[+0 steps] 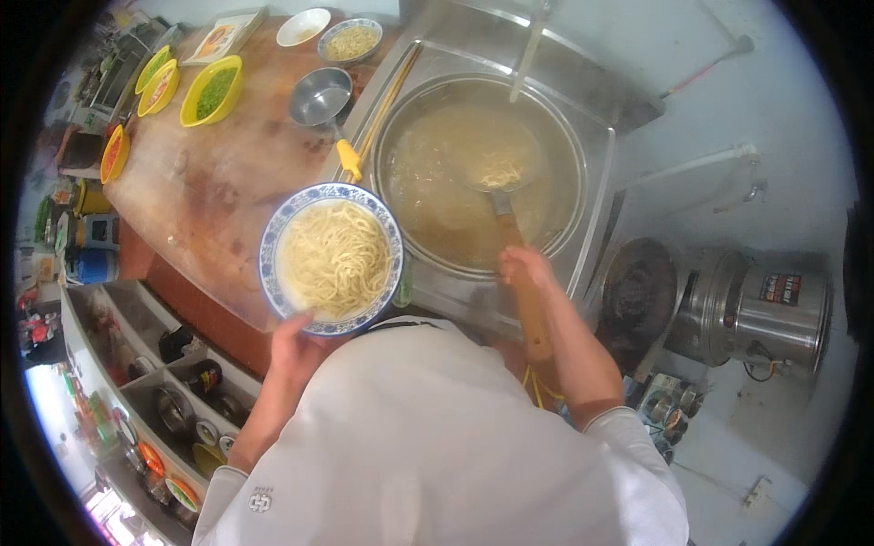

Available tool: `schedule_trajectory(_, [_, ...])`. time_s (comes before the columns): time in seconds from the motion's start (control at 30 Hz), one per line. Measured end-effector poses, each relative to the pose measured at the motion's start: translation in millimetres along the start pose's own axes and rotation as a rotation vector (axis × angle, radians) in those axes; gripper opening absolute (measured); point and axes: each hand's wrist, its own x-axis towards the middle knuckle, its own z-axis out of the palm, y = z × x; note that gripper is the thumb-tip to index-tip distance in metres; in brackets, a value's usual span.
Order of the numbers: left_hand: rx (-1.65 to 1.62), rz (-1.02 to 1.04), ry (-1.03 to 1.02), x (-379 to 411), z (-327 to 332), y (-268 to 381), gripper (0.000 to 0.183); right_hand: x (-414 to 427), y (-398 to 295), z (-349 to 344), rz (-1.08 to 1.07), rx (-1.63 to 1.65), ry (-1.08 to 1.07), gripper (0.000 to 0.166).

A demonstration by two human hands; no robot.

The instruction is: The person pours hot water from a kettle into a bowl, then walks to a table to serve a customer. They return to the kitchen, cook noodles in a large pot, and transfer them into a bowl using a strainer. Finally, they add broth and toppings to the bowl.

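My left hand (295, 348) grips the near rim of a blue-and-white patterned bowl (274, 239). Pale noodles (345, 256) fill most of that bowl, which is beside the left edge of the cooking station. The fingers under the bowl are hidden. In my right hand (529, 267) is the long wooden handle (531, 317) of a strainer ladle. Its head is dipped in the cloudy liquid (437, 177) of a large round pot (579, 170), and a small clump of noodles (502, 170) lies in it.
On the wooden worktop (225, 177) sit a metal ladle (321, 97) with a yellow handle, a white bowl (303, 27), another bowl of noodles (350, 42) and several yellow baskets, one with chopped greens (217, 92). Long chopsticks (390, 102) lie left of the pot. A tap spout (529, 61) overhangs it.
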Motion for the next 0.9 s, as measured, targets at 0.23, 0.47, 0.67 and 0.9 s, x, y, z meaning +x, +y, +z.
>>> schedule_trajectory(0.23, [-0.053,-0.015,0.023,6,-17,-1,0.062,-57,16,0,0.005,-0.03,-0.119,0.028])
schedule_trajectory(0.47, [0.082,-0.005,0.043,20,-44,4,0.042,-142,73,-15,-0.1,-0.431,0.078,0.028])
schedule_trajectory(0.67, [0.155,-0.007,0.051,32,-27,9,0.039,-148,74,4,-0.02,-0.088,0.014,0.023])
schedule_trajectory(0.9, [0.134,0.016,0.022,45,-29,0,0.039,-187,71,4,-0.138,-0.098,-0.004,0.026])
